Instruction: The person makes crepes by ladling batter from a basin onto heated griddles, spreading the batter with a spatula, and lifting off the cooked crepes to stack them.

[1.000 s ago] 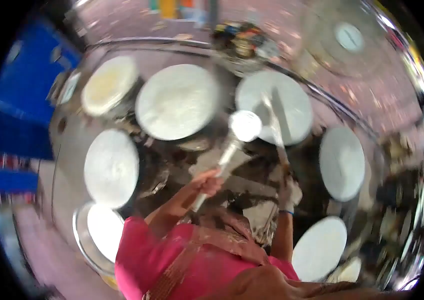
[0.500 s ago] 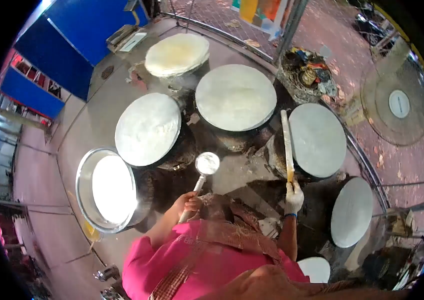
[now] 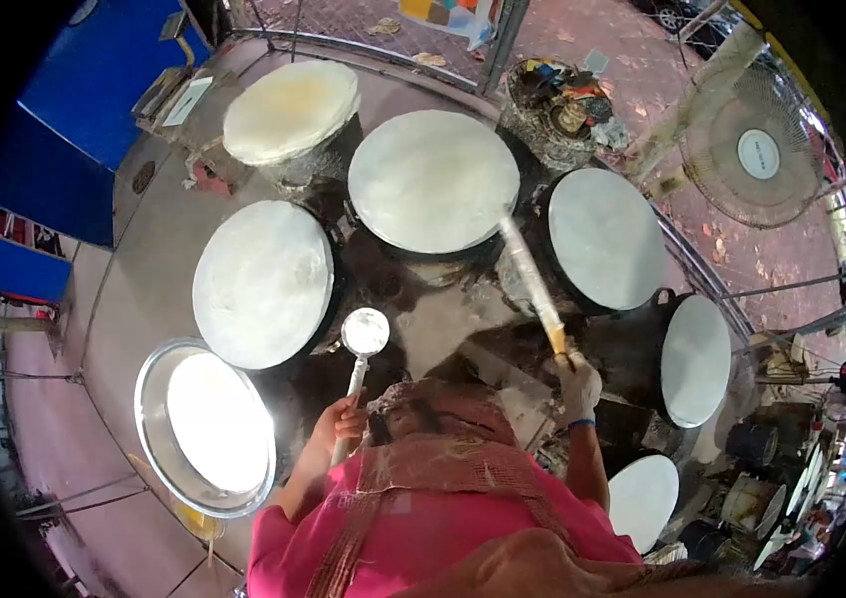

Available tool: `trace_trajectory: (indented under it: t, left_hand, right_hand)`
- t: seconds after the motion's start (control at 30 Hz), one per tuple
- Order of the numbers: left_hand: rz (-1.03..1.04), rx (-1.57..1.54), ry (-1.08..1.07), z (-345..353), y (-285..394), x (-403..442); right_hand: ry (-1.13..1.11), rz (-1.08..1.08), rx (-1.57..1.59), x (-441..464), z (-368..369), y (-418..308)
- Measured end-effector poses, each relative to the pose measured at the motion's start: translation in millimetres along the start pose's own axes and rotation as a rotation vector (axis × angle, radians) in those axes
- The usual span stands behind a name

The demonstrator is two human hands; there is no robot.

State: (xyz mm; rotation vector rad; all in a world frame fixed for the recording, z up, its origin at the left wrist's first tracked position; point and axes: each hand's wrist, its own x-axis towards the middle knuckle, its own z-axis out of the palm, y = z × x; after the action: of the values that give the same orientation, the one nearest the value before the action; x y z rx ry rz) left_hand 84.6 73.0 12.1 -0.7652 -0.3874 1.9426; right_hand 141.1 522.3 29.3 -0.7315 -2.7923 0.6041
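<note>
My left hand point(image 3: 341, 427) is closed around the handle of a ladle point(image 3: 365, 333), whose round bowl holds white stuff, at the lower middle of the head view. In a pale glove, my right hand point(image 3: 579, 389) grips a long flat wooden spatula point(image 3: 530, 279) coated white. Its far tip reaches the near right rim of the middle round griddle point(image 3: 433, 181), which is covered by a thin white sheet. To the left stands another white-covered griddle point(image 3: 263, 284). A metal basin point(image 3: 159, 448) filled with bright white liquid sits near my left forearm.
A thick pale stack of round sheets point(image 3: 291, 112) lies at the back left. More round griddles curve down the right side, including one point(image 3: 607, 239) beside the spatula. Behind them are a bin of rubbish point(image 3: 557, 110) and a standing fan point(image 3: 757, 154). Blue panels point(image 3: 54, 130) stand at left.
The view has turned, shifting the back griddles leftward. The spatula has swung left, from beside the right griddle to the middle griddle's rim. My left hand still holds the ladle.
</note>
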Motion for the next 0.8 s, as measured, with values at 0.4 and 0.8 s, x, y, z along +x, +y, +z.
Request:
trace_trajectory:
  t: [0.4, 0.8]
  left_hand:
    - [0.044, -0.111, -0.116, 0, -49, 66]
    - [0.179, -0.147, -0.117, -6, -67, 60]
  right_hand:
    - [-0.070, -0.253, -0.094, 73, -28, 52]
    - [-0.252, -0.454, 0.050, 83, -53, 70]
